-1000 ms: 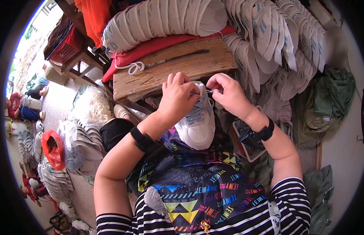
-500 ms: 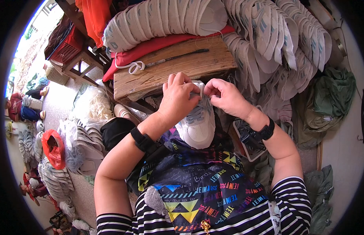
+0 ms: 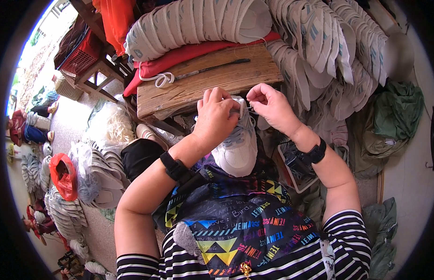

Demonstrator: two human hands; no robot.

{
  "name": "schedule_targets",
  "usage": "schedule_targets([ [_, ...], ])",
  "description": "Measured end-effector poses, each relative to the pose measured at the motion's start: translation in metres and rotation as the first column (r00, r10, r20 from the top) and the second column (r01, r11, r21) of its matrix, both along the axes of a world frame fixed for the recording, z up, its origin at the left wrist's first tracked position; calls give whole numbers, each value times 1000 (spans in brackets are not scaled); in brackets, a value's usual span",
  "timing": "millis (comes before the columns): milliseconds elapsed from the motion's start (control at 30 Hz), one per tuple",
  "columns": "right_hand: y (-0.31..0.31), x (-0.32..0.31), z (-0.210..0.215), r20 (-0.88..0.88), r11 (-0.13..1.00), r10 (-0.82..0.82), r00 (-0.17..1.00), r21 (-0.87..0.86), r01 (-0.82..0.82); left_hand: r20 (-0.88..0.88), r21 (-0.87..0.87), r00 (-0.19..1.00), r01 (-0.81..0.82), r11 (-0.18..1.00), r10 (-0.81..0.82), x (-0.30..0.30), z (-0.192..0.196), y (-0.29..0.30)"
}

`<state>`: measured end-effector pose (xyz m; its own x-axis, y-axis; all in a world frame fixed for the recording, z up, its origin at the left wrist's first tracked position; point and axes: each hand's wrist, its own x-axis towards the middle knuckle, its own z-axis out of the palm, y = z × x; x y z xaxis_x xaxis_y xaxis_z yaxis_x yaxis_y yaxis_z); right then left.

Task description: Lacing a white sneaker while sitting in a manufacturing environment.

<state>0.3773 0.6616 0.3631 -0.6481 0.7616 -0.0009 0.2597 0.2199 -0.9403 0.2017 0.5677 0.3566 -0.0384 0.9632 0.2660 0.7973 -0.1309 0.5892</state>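
Observation:
A white sneaker (image 3: 236,156) with grey-blue side panels sits toe toward me over my lap, its heel end against the wooden bench. My left hand (image 3: 216,114) is closed at the sneaker's upper, fingertips by the tongue and eyelets; what exactly they pinch is partly hidden. On the other side of the opening, my right hand (image 3: 273,111) pinches a white shoelace (image 3: 249,108) between thumb and forefinger, just off the shoe. A patterned dark apron (image 3: 254,219) lies beneath.
The wooden bench (image 3: 207,79) carries a red cloth (image 3: 193,55), a thin dark tool (image 3: 212,69) and a looped white lace (image 3: 164,80). Stacked shoe uppers (image 3: 193,28) lie behind, with more at right. A plastic-framed basket (image 3: 298,175) stands right of my lap. Bagged shoe parts (image 3: 102,175) fill the left floor.
My right hand has moved slightly right and up, away from the shoe, and the lace now shows between shoe and fingers. My left hand has barely shifted.

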Motion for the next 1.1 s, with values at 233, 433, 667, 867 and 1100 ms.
schedule_targets([
  [233,-4,8,-5,42,997,27,999,-78,-24,-4,4,1000,6,1000,-6,1,3,-2],
  [433,-9,9,-9,-32,991,62,998,-119,-66,-14,6,1000,-6,1000,7,3,2,-2],
  [667,-11,10,-3,-10,985,89,996,-148,-90,-21,9,1000,-5,1000,5,3,2,-3],
  [867,-8,8,-6,44,987,114,993,-121,-108,-19,24,1000,1,1000,-1,1,2,-5],
  [1100,-2,2,-12,-50,993,6,999,-117,-12,-14,25,1000,8,1000,-8,2,-2,-3],
])
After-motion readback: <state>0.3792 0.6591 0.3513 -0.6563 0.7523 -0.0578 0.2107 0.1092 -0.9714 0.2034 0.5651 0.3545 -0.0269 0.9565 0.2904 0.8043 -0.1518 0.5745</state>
